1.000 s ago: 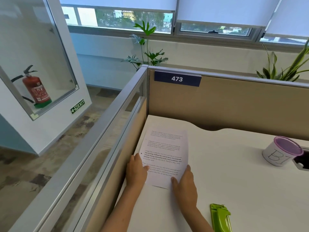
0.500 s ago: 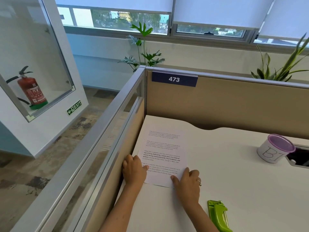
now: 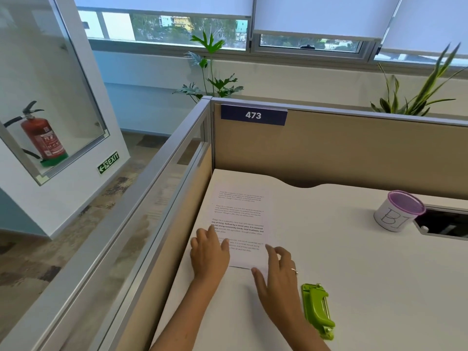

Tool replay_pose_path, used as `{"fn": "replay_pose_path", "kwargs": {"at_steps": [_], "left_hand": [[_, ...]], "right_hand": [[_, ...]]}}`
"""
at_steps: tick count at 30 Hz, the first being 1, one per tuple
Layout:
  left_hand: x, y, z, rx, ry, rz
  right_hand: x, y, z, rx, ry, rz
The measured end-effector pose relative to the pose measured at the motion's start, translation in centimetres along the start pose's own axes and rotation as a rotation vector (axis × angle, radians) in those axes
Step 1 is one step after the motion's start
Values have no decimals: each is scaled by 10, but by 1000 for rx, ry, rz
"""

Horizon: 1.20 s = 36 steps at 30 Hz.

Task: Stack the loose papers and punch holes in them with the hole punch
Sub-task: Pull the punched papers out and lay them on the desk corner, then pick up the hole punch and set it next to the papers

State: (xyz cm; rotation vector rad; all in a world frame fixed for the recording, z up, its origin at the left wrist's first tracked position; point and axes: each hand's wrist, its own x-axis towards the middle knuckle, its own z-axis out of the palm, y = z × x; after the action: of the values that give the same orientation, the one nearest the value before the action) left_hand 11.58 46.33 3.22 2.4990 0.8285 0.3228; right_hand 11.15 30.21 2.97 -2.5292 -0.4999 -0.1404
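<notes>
A stack of printed white papers lies flat on the white desk, close to its left edge. My left hand rests palm down on the stack's near left corner, fingers together. My right hand hovers at the near right corner with fingers spread and bent, holding nothing; a ring shows on one finger. A lime green hole punch lies on the desk just right of my right wrist, apart from the papers.
A white cup with a purple rim stands at the far right beside a dark cable cut-out. Tan cubicle partitions close the desk at the back and left. Plants stand behind the partition.
The papers now lie flat on the desk after being held slightly raised. My left hand slid onto the stack's corner; my right hand lifted off and spread its fingers.
</notes>
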Motion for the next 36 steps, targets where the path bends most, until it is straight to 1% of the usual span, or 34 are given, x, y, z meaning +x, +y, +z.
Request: {"fn": "replay_pose_path", "kwargs": {"at_steps": [2, 4, 6, 8, 11, 14, 18, 23, 27, 30, 36], "left_hand": [[-19, 15, 3, -87, -72, 30], [-40, 31, 10, -160, -166, 49], [-61, 47, 18, -207, -280, 61], [-80, 64, 26, -218, -393, 72], [-103, 87, 37, -174, -508, 85], [-116, 107, 44, -118, -580, 87], [-129, 126, 52, -37, -570, 72], [-146, 142, 63, 31, -452, 7], [-152, 146, 66, 59, -360, 13], [-151, 136, 62, -44, -321, 9], [-152, 95, 61, -494, -395, -107]], "right_hand": [[-25, 10, -13, -3, 96, -83], [-52, 29, -25, -19, 190, -107], [-76, 53, -38, -11, 302, -73], [-98, 79, -51, -25, 369, -10], [-125, 121, -70, -111, 370, 89], [-145, 161, -85, -171, 320, 184], [-159, 196, -101, -190, 252, 261], [-159, 212, -113, -154, 177, 265], [-161, 217, -112, -150, 137, 266], [-162, 221, -113, -144, 101, 246], [-167, 233, -118, -143, 28, 155]]}}
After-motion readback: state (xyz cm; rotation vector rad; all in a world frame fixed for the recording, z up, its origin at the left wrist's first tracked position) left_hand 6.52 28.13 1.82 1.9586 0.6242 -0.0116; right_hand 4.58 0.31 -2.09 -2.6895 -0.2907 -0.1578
